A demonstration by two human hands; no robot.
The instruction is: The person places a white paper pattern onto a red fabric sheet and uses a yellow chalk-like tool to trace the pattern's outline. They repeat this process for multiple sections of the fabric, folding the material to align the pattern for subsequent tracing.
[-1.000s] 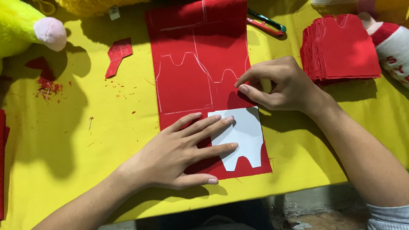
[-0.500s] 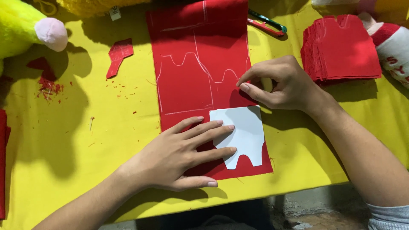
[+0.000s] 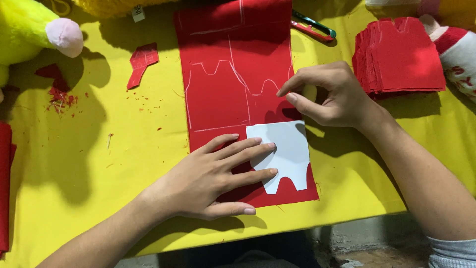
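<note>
Template: white paper template (image 3: 285,154) lies on the red felt strip (image 3: 233,94) near the table's front edge.
Left hand: left hand (image 3: 213,181) lies flat, fingers spread, pressing the template's left side.
Right hand: right hand (image 3: 329,94), fingers pinched together, just above the template.
Table: yellow table (image 3: 94,144).
Far side: scissors (image 3: 312,27); stack of red cut pieces (image 3: 399,62) towards the far right corner.

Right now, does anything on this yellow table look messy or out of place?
Yes, a little. Tiny red fabric crumbs lie scattered at the far left of the yellow table, and a jagged red offcut sits loose beside the red felt strip. Otherwise it looks orderly.
</note>
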